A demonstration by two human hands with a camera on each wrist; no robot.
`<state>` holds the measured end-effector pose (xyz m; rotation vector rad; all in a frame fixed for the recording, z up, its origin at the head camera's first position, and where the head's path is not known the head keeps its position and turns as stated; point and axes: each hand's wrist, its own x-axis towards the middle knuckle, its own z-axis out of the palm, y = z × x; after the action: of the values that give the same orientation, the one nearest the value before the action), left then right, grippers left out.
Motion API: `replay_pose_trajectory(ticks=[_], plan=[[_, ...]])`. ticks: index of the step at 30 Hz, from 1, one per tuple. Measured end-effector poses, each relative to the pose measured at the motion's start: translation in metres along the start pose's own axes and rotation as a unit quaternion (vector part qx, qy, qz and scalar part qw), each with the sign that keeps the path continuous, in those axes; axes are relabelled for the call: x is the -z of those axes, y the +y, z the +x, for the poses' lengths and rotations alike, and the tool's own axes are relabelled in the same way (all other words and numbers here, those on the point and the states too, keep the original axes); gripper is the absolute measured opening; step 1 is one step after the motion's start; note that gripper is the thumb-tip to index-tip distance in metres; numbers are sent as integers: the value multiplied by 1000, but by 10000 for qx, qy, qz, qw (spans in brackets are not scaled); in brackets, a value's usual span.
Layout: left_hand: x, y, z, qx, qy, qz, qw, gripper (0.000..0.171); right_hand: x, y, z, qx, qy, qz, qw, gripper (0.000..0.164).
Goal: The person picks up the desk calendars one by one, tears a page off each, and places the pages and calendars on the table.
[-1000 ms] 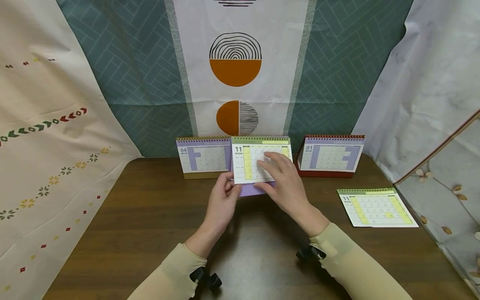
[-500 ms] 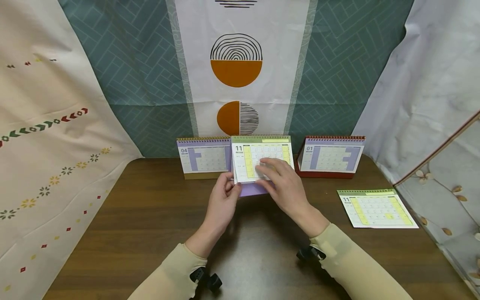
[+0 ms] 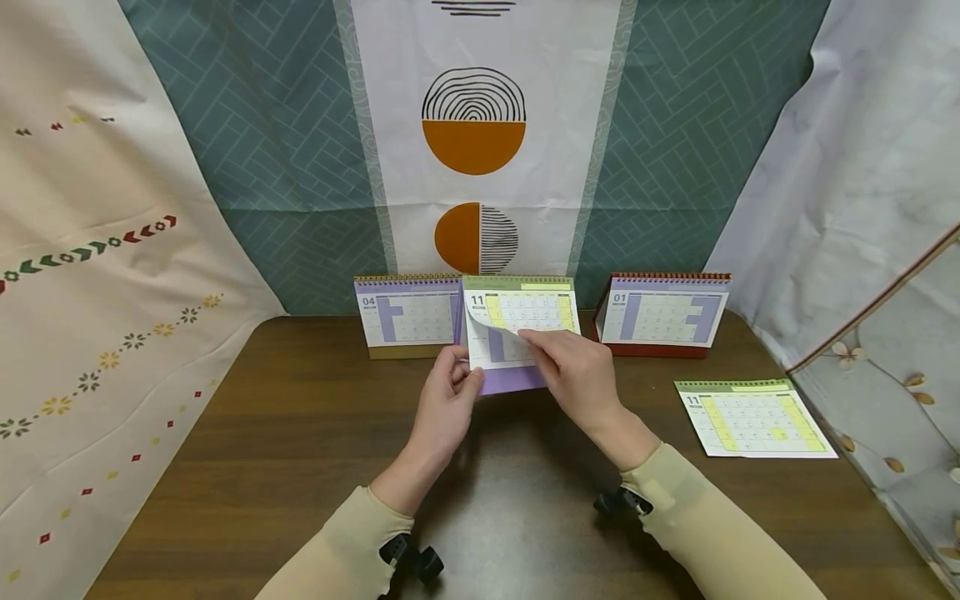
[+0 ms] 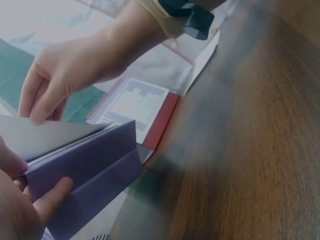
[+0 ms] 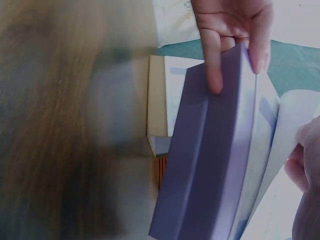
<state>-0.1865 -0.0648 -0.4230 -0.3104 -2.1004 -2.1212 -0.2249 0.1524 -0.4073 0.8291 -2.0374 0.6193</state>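
Note:
A desk calendar with a purple base (image 3: 513, 382) is held up off the table in the middle of the head view. My left hand (image 3: 442, 398) grips its lower left corner, thumb in front; in the right wrist view a finger of that left hand (image 5: 235, 25) lies along the purple board (image 5: 210, 135). My right hand (image 3: 581, 379) pinches the lower edge of the top page (image 3: 528, 311), green-headed and marked 11. This page curls up and away at its lower left, baring a page with purple blocks (image 3: 497, 343) underneath.
Behind and left stands a calendar marked 04 (image 3: 416, 315) on a tan base. A calendar marked 01 (image 3: 663, 315) on a red base stands at the back right. One green-headed page (image 3: 753, 421), also marked 11, lies on the wooden table (image 3: 300, 467) at right.
My right hand has gone from relaxed fingers over the page to pinching its lower edge, and the page now bends upward. The left hand keeps its grip on the calendar.

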Motion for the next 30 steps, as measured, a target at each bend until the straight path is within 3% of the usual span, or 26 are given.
replay_pose_trajectory(ticks=[6, 12, 17, 22, 30], plan=[[-1, 0, -1, -6, -7, 39, 10000, 23, 5, -3, 6, -531, 0, 274, 9982, 30], [-1, 0, -1, -39, -51, 60, 10000, 23, 11, -9, 12, -1102, -275, 491, 9923, 25], [0, 0, -1, -45, -97, 100, 9999, 22, 11, -11, 12, -1175, -519, 439, 9907, 24], [0, 0, -1, -49, -115, 80, 9999, 22, 11, -11, 12, -1165, -485, 459, 9909, 24], [1, 2, -1, -110, -109, 126, 9998, 20, 15, -11, 16, -1745, -540, 900, 9790, 21]])
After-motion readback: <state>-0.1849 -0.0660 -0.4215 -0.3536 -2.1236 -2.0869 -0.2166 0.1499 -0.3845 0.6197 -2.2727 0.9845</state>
